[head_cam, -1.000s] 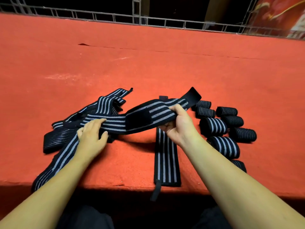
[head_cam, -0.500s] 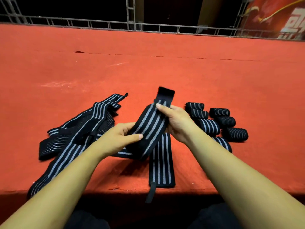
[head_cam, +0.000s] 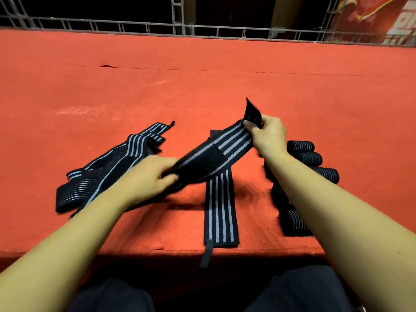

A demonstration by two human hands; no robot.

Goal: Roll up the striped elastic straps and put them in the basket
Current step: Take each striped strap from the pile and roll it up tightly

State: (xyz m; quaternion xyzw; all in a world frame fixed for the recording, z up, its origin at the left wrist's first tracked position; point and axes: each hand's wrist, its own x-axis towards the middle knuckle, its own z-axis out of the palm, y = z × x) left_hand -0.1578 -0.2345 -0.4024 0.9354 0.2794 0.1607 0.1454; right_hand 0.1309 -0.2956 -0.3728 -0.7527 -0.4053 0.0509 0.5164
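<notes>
Strap, raised higher at mid-frame than a moment ago, is stretched taut above the red table, gripped by right hand at its black tip and by left hand lower down.

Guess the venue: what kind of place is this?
Probably a stage or event platform, not a workshop: red carpet covers the surface, a metal truss lines its far edge, and a red banner hangs behind.
</notes>
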